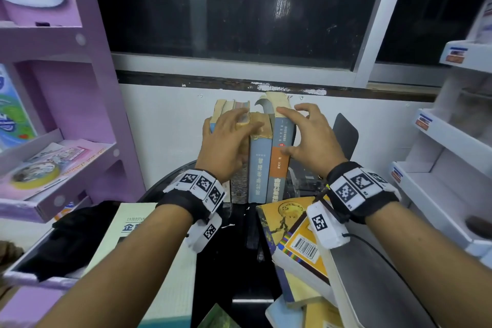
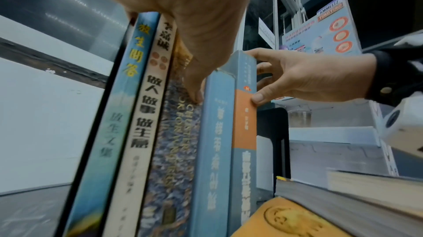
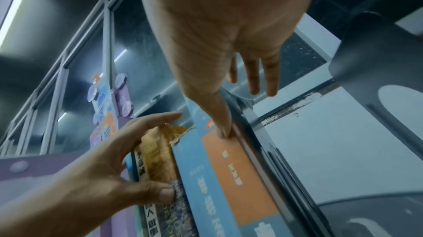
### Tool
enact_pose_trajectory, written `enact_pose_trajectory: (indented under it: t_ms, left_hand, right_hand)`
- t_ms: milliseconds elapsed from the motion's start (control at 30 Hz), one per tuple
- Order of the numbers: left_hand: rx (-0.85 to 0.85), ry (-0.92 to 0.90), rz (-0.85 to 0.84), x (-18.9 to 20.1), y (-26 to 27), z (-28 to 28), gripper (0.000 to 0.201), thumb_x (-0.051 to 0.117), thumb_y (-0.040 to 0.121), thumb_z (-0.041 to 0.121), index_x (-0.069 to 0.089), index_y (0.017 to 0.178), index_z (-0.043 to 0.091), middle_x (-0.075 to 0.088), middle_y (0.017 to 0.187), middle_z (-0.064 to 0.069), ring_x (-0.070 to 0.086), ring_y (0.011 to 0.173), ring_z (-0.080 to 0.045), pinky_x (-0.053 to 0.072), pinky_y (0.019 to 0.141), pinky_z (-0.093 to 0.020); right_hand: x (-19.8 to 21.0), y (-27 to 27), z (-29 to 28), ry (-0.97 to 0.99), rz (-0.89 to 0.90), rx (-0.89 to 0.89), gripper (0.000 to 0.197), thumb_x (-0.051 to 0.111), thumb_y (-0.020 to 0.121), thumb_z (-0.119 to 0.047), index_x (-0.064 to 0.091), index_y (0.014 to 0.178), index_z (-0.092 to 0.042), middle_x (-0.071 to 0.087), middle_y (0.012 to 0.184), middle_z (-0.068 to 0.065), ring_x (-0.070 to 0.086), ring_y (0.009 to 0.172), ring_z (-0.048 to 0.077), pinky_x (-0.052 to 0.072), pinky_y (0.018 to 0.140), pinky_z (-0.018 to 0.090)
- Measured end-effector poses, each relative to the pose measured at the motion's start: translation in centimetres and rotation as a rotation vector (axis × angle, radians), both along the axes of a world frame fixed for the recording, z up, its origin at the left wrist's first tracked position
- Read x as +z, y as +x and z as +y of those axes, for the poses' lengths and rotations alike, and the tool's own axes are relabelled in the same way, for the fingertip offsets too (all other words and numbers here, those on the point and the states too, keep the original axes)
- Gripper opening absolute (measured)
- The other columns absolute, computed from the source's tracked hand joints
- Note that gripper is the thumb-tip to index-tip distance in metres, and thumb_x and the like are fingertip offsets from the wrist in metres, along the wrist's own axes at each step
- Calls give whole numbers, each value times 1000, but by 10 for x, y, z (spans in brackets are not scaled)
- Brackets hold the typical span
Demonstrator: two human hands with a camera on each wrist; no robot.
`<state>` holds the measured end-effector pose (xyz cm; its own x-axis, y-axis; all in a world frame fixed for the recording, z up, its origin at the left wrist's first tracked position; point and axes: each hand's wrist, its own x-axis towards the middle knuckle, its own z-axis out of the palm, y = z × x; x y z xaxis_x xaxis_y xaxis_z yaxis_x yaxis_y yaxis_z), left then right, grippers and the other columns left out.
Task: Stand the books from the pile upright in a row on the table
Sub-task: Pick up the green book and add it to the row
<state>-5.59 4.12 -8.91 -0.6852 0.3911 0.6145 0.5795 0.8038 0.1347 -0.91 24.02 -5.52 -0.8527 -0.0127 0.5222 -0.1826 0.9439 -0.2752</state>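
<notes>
An orange-and-blue book stands upright at the three o'clock end of a row of books at twelve o'clock on the dark tabletop, its top pinched in the narrow grip of the right hand, while the left hand clasps the worn books at nine o'clock.
</notes>
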Motion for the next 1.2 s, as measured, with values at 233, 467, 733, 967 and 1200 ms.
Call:
enact_pose_trajectory:
  t_ms: [233,467,733,967,1200]
  left_hand:
    - [43,291,16,-8,-1,-11,119,92,54,31,20,149,27,8,159,-7,16,146,-28,26,115,-48]
    - [-25,578,-267,-14,1,-9,126,89,62,17,1,152,28,24,156,-1,31,140,-21,35,108,-41]
    - [-46,519,-259,-14,-2,0,116,89,63,19,13,151,24,26,155,2,34,139,-20,35,107,-38]
    - [-51,507,-245,-17,-5,4,113,89,62,19,18,149,24,31,153,0,36,137,-21,37,107,-41]
    - [-61,566,-275,-17,-3,-2,119,90,61,20,9,148,32,34,152,1,44,132,-24,42,105,-47]
  right_hand:
    - [-4,-2,10,-340,-221,-23,103,85,73,-27,22,153,-18,46,146,10,57,119,27,50,97,42]
    - [-13,-4,4,-379,-260,42,79,79,80,-21,35,146,-19,56,137,7,66,79,16,47,72,20]
    - [-17,-5,3,-406,-223,38,67,76,83,-19,41,141,-16,61,131,8,62,82,16,43,64,15]
    - [-16,-2,10,-415,-229,8,66,77,82,-21,43,138,-16,61,129,8,61,88,17,46,71,22]
    - [-15,0,8,-379,-283,19,72,78,82,-24,39,143,-21,60,132,8,64,109,27,51,92,39]
